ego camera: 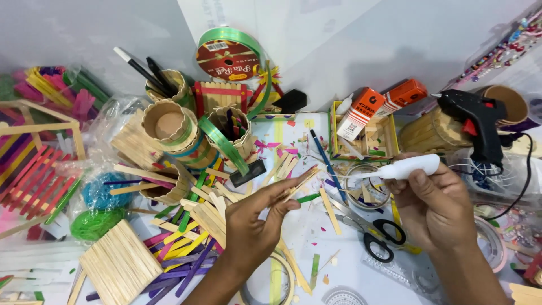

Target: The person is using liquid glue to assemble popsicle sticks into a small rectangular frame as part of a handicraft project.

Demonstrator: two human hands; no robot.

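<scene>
Pinching a craft stick (pixel 298 182) in the left hand (pixel 254 223), the person should keep it steady left of the scissors (pixel 377 234) while the right hand (pixel 432 206), clamped on the glue bottle (pixel 405 167), squeezes gently.

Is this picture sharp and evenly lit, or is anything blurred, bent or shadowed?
Head view: light is bright and even, with soft shadows on the grey wall behind the black glue gun; the left hand holding craft sticks and the right hand holding the white glue bottle look fairly sharp; edges bend outward from the wide lens, and corners soften.
</scene>
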